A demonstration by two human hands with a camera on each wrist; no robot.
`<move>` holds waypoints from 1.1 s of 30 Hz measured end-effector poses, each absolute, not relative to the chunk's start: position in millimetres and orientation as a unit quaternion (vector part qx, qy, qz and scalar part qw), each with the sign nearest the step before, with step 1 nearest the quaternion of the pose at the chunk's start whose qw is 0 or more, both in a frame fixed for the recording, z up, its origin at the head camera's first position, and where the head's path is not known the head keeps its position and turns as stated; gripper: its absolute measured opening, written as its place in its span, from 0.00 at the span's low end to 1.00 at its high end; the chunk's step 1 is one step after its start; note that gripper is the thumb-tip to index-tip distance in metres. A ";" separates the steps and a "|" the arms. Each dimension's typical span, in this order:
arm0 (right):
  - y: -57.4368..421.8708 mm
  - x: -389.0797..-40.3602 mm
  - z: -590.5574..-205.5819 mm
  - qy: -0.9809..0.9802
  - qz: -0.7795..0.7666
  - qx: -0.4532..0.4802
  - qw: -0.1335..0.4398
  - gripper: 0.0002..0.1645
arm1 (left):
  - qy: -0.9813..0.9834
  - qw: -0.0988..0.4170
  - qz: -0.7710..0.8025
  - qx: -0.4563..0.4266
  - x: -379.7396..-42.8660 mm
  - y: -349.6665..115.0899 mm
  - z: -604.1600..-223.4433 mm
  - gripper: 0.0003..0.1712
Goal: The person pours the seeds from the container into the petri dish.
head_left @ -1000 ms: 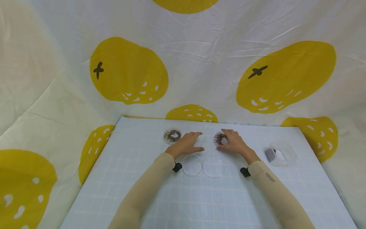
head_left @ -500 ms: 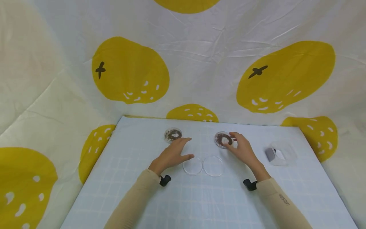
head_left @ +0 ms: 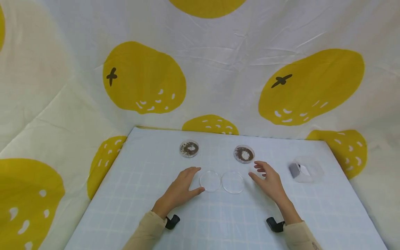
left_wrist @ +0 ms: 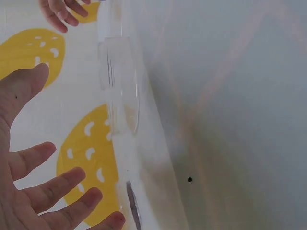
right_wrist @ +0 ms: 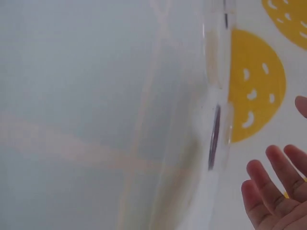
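Left clear dish (head_left: 210, 181): lies flat on the bench (head_left: 218, 222), roughly midway between the left and right edges and well in from the far edge. Right clear dish (head_left: 232, 182): lies flat just beside it, towards the right edge; meets or nearly meets it at the rim, too fine to tell which.

Left hand (head_left: 179, 189): hovers released beside the left clear dish, towards the bench's left edge, with fingers and thumb spread. Overlaps the dish's rim with the thumb tip in the head view, yet stands apart from it in the left wrist view.

Right hand (head_left: 270, 180): hangs released above the bench, between the right clear dish and the right edge, with fingers parted and lightly curved.

Right filled dish (head_left: 242, 161): sits near the far edge, just beyond the right hand's fingertips; holds dark brown matter around a pale patch. Left filled dish (head_left: 188, 156): sits near the far edge too, closer to the far left corner; holds similar brown matter, more scattered with pale flecks.

Clear container (head_left: 315, 166): stands near the right edge, with a grey block and something white inside, too blurred to name.

Fabric backdrop (head_left: 218, 80): rises behind the far edge, with large yellow fruit shapes.
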State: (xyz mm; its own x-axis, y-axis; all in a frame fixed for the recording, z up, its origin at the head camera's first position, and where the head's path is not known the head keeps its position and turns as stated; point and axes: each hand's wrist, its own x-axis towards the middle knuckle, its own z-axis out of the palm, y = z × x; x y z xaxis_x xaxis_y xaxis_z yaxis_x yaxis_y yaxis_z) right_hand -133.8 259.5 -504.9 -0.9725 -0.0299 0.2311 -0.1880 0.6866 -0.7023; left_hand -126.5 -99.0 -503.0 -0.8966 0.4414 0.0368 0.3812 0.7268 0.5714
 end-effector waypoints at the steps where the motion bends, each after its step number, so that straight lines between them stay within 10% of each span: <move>1: 260.0 -131.6 -504.6 -0.913 0.391 0.057 0.105 0.32 | 0.928 0.047 0.297 0.220 -125.1 -99.5 -503.7 0.46; 33: 381.4 -115.6 -473.2 -0.927 0.284 -0.138 0.201 0.41 | 0.938 0.040 0.259 0.225 -140.5 -93.8 -519.7 0.51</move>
